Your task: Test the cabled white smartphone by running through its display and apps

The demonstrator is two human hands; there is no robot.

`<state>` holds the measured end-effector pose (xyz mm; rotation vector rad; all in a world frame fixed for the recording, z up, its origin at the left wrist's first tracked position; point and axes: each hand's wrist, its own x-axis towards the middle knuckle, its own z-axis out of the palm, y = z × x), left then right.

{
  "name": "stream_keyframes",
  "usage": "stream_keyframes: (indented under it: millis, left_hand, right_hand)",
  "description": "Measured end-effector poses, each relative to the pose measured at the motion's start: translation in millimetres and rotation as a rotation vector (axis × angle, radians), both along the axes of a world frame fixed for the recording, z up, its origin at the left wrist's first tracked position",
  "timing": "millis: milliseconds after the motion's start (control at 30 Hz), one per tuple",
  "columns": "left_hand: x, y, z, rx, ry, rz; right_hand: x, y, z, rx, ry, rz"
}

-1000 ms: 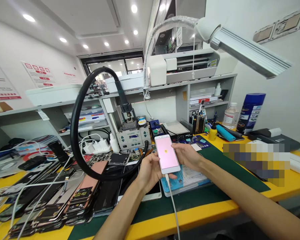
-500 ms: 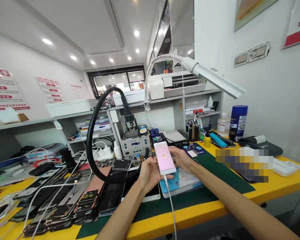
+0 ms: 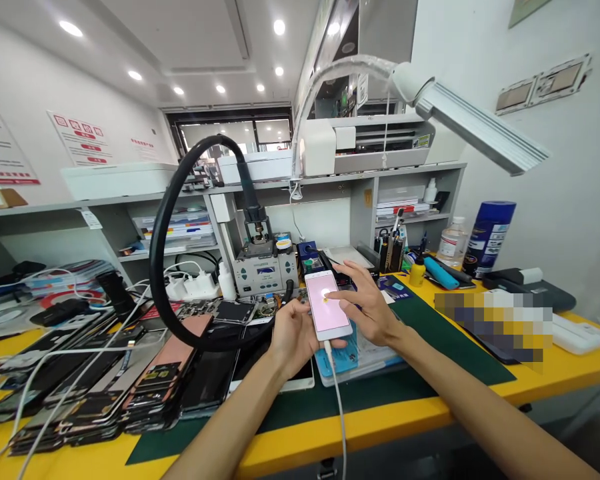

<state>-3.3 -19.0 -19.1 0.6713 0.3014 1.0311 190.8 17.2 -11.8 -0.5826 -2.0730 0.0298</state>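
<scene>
A white smartphone point(image 3: 333, 319) with a lit pale pink screen and a small yellow mark rests in my left hand point(image 3: 291, 337), whose fingers wrap round its left side and back. My right hand point(image 3: 373, 310) is over the phone's right side, one finger reaching onto the screen near the mark and the others spread. Whether that fingertip touches the glass I cannot tell. A white cable point(image 3: 339, 407) is plugged into the phone's lower end and hangs past the table edge. Below the phone lie a clear plastic case point(image 3: 367, 367) and a larger white-edged device point(image 3: 300, 383).
Stacks of phone parts point(image 3: 150, 393) and loose cables crowd the left. Behind stands a rework station point(image 3: 265, 272) with a black looping hose point(image 3: 156, 260). A lamp point(image 3: 480, 127) arches overhead. A blue spray can point(image 3: 490, 237) and clear bottle point(image 3: 450, 243) stand right on the yellow table point(image 3: 570, 363).
My right hand has left the phone's right edge and come over its screen with a finger extended. My left hand still holds the phone. The camera view has shifted slightly.
</scene>
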Motion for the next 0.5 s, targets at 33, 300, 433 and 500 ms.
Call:
stream_keyframes:
  millis: [33,300,433,500]
  left_hand:
    - [0.0,-0.5,0.2,-0.003,-0.001,0.003]
    - [1.5,-2.2,2.2,-0.009,0.017,0.010]
    - [3.2,-3.6,4.2,-0.020,0.038,0.024]
    - [3.0,-3.4,3.6,-0.020,0.037,0.025]
  right_hand:
    - [-0.4,0.8,-1.2,0.019,-0.012,-0.005]
    - [-1.3,2.0,-3.8,0.089,-0.087,-0.031]
    - [-1.5,2.4,-3.5,0.073,-0.104,-0.064]
    - [-1.1,3.2,-3.6,0.059,-0.112,-0.083]
